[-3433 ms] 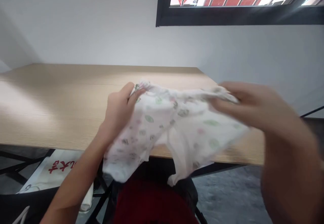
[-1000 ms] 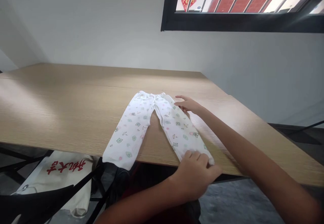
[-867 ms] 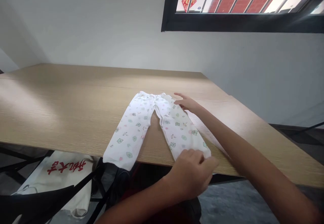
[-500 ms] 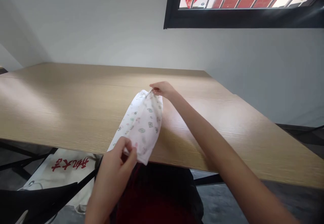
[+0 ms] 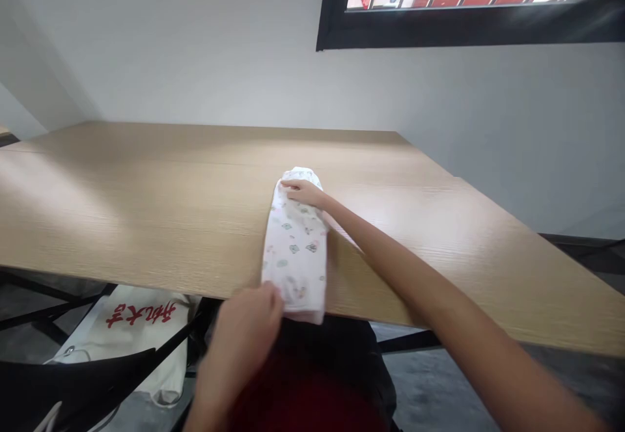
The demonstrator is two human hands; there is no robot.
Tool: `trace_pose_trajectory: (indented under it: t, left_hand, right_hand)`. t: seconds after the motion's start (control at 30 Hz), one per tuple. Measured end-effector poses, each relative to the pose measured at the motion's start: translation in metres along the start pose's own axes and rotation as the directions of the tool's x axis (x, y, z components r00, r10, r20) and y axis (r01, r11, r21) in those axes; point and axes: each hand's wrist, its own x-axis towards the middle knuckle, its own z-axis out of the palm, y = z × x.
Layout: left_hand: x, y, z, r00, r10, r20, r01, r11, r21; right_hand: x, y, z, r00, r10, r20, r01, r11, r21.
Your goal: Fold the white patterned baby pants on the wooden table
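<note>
A small pair of white trousers with a green and pink print lies on the wooden table, folded lengthwise with one leg over the other. Its cuffs hang just over the table's near edge. My right hand rests on the waistband end, fingers pressed flat on the cloth. My left hand is at the cuff end by the table edge, fingers curled on the lower corner of the legs; it is blurred.
A white cloth bag with red characters lies on the floor under the table's left side, beside black table struts. A grey wall and a dark-framed window stand behind the table. Something dark red sits below the edge.
The trousers lay spread with both legs apart; the right leg has been folded over onto the left one. My left hand went from the right cuff to the stacked cuffs, and my right hand stayed at the waistband.
</note>
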Motion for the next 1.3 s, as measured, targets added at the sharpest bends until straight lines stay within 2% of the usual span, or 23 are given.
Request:
trace_pose_trajectory:
  t: [0.07,0.13,0.27,0.33,0.37,0.43,0.5,0.6,0.63,0.7,0.77,0.83,0.9,0.97,1.0,1.07,1.17,1.23,1.3]
  left_hand:
    - [0.001,0.027,0.004,0.985,0.167,0.028,-0.169,0.984,0.052]
    - [0.014,0.044,0.000,0.952,0.302,0.039,-0.304,0.950,0.075]
    - [0.079,0.051,-0.019,0.916,0.374,-0.146,-0.341,0.917,0.208]
    - [0.107,0.054,-0.018,0.901,0.398,-0.172,-0.355,0.905,0.235]
    - [0.113,0.058,-0.012,0.901,0.401,-0.168,-0.358,0.903,0.237]
    - [0.107,0.068,0.010,0.906,0.387,-0.168,-0.345,0.909,0.236]
    - [0.079,0.076,0.039,0.895,0.393,-0.209,-0.343,0.908,0.240]
    - [0.027,0.071,0.070,0.790,0.511,-0.338,-0.458,0.859,0.230]
    - [0.015,0.064,0.073,0.754,0.554,-0.352,-0.511,0.832,0.215]
    - [0.001,0.045,0.065,0.713,0.638,-0.290,-0.618,0.768,0.171]
    - [0.003,0.022,0.048,0.688,0.704,-0.178,-0.690,0.710,0.143]
    - [0.012,0.002,0.033,0.682,0.720,-0.130,-0.699,0.694,0.174]
    - [0.024,-0.013,0.027,0.675,0.719,-0.166,-0.680,0.693,0.239]
    - [0.034,-0.021,0.030,0.634,0.739,-0.228,-0.683,0.673,0.284]
    - [0.038,-0.022,0.032,0.605,0.752,-0.262,-0.691,0.659,0.297]
    - [0.044,-0.021,0.037,0.548,0.766,-0.337,-0.699,0.640,0.318]
    - [0.047,-0.015,0.038,0.484,0.759,-0.436,-0.724,0.627,0.288]
    - [0.041,-0.012,0.033,0.477,0.756,-0.448,-0.771,0.605,0.200]
    - [0.029,-0.010,0.023,0.496,0.772,-0.397,-0.821,0.566,0.075]
  right_hand:
    - [-0.018,0.007,-0.019,0.998,0.009,0.069,-0.012,0.999,0.040]
    - [-0.041,0.007,-0.033,0.986,0.013,0.167,-0.030,0.995,0.099]
    - [-0.084,0.001,-0.040,0.944,-0.060,0.323,0.024,0.993,0.114]
    - [-0.090,0.005,-0.036,0.934,-0.116,0.339,0.088,0.991,0.096]
    - [-0.088,0.009,-0.033,0.932,-0.137,0.337,0.122,0.990,0.065]
    - [-0.074,0.021,-0.029,0.938,-0.149,0.311,0.183,0.980,-0.081]
    - [-0.052,0.033,-0.026,0.960,-0.116,0.254,0.191,0.937,-0.293]
    - [-0.020,0.042,-0.026,0.981,-0.055,0.186,0.138,0.872,-0.470]
    - [-0.014,0.041,-0.027,0.980,-0.047,0.194,0.137,0.864,-0.484]
    - [-0.012,0.036,-0.030,0.973,-0.049,0.225,0.157,0.856,-0.492]
    - [-0.027,0.027,-0.035,0.965,-0.057,0.257,0.179,0.857,-0.484]
    - [-0.059,0.016,-0.041,0.945,-0.059,0.323,0.203,0.878,-0.434]
    - [-0.103,0.003,-0.043,0.902,-0.073,0.426,0.243,0.901,-0.361]
    - [-0.150,-0.009,-0.039,0.854,-0.090,0.512,0.301,0.888,-0.346]
    - [-0.171,-0.013,-0.034,0.846,-0.105,0.522,0.332,0.870,-0.365]
    - [-0.204,-0.020,-0.021,0.869,-0.157,0.470,0.386,0.808,-0.444]
    - [-0.227,-0.026,0.001,0.910,-0.280,0.304,0.410,0.703,-0.581]
    - [-0.232,-0.035,0.010,0.908,-0.346,0.238,0.418,0.698,-0.581]
    - [-0.239,-0.051,0.013,0.901,-0.386,0.196,0.432,0.761,-0.484]
